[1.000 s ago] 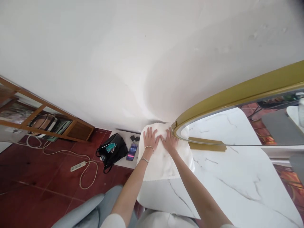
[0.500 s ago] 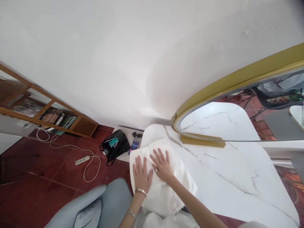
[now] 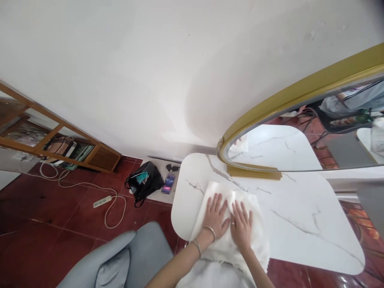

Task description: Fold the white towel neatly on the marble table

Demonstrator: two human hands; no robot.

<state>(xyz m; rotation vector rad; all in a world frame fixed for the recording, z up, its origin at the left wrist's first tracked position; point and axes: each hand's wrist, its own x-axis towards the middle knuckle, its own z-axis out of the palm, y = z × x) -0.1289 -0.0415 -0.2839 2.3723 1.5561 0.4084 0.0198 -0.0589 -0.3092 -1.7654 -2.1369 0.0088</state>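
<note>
A white cloth [image 3: 258, 216] lies spread on the near left part of a white marble table [image 3: 303, 224]. My left hand [image 3: 215, 215] presses flat on the cloth with its fingers spread; bracelets circle that wrist. Right beside it my right hand [image 3: 241, 227] lies flat on the same cloth, fingers stretched out, a ring on one finger. Both palms rest on the fabric and neither grips it. The cloth's near edge hangs over the table's front rim.
A gold-framed oval mirror [image 3: 300, 104] stands against the white wall at the table's back. A grey chair [image 3: 120, 260] is at the lower left. A black bag [image 3: 144, 182], a phone and a power strip with cable [image 3: 102, 201] lie on the red tiled floor. A wooden shelf [image 3: 45, 146] stands far left.
Both hands have slid the cloth from the table's far left corner by the mirror toward me, then to the right along the near part of the tabletop.
</note>
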